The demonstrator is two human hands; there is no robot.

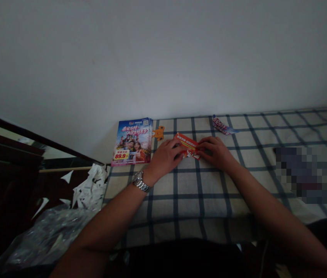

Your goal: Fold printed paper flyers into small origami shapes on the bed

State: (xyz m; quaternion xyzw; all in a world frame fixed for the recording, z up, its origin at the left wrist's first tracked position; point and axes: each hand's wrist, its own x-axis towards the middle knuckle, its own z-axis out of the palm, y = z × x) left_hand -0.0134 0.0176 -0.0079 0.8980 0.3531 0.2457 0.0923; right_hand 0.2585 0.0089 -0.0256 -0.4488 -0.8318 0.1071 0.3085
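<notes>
A red folded flyer [187,144] lies on the checked cloth [198,185] in front of me. My left hand [166,156], with a metal watch [140,181] on its wrist, presses on the flyer's left part with curled fingers. My right hand [214,151] pinches the flyer's right edge. Both hands rest on the cloth. The flyer's lower part is hidden under my fingers.
A stack of colourful flyers [133,141] lies at the cloth's far left corner, with a small orange object [159,133] beside it. A folded paper scrap [222,126] lies near the wall. Torn white paper [90,189] and a clear plastic bag [44,239] sit left of the bed. A blurred patch [306,173] covers the right side.
</notes>
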